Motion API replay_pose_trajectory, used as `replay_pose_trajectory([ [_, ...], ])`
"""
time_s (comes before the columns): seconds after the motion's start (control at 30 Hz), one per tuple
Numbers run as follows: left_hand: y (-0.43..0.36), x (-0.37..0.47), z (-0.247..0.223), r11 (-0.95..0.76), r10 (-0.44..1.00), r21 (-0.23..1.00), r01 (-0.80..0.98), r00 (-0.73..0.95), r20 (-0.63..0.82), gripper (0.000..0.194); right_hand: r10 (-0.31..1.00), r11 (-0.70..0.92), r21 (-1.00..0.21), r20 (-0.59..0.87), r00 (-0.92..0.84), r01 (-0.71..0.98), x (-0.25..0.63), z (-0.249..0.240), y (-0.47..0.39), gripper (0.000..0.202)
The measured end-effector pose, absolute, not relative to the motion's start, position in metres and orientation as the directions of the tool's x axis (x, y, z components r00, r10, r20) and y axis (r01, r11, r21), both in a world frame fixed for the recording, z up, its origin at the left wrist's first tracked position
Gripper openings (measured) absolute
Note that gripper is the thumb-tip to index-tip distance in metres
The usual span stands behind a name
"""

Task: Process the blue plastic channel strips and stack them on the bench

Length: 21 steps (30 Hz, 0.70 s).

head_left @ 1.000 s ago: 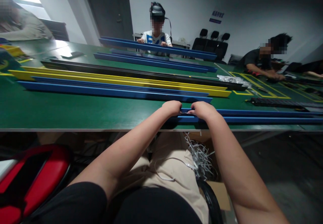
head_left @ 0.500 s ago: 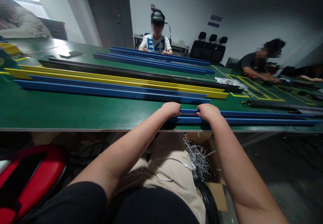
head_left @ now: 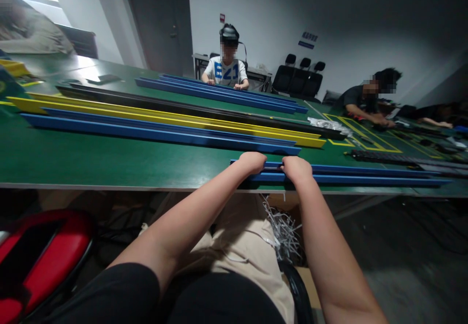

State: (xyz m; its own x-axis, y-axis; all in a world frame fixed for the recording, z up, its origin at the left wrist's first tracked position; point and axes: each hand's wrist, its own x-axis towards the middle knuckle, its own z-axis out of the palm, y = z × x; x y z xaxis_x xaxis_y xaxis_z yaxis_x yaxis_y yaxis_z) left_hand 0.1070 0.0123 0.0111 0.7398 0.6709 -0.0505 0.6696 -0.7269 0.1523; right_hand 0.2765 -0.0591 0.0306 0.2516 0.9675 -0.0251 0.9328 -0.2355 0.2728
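Note:
A long blue channel rail (head_left: 365, 181) lies along the near edge of the green table, with its left end just beyond my left hand. Both hands are closed over this rail near that end, a short gap apart. My left hand (head_left: 253, 161) bends its fingers down into the channel. My right hand (head_left: 297, 168) does the same a little to the right, its fingertips partly hidden. Between them a short stretch of the channel shows. Whether something thin is pinched inside it, I cannot make out.
Beyond lie another blue rail (head_left: 161, 133), a yellow rail (head_left: 175, 122) and a black rail (head_left: 204, 108). A co-worker (head_left: 226, 70) opposite handles more blue rails (head_left: 219, 93). Paper shreds (head_left: 283, 231) fill a box below the table. A red seat (head_left: 44, 260) stands at left.
My hands have come slightly closer together along the rail. The view has tilted and shifted a little. The blue rails at the co-worker opposite now appear closer together.

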Motion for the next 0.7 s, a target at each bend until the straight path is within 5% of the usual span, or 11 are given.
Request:
replay_pose_trajectory([
  [0.47,0.024,-0.038,0.004,-0.767,0.638,0.090,0.635,0.770,-0.007,0.026,0.996,-0.077,0.147,-0.035,0.083,0.986,0.150,0.035,-0.055,0.028],
  [0.7,0.024,-0.041,0.002,-0.724,0.684,0.090,0.684,0.729,-0.035,0.026,0.996,-0.054,0.085,-0.073,0.060,0.995,0.188,0.049,-0.056,0.039],
])
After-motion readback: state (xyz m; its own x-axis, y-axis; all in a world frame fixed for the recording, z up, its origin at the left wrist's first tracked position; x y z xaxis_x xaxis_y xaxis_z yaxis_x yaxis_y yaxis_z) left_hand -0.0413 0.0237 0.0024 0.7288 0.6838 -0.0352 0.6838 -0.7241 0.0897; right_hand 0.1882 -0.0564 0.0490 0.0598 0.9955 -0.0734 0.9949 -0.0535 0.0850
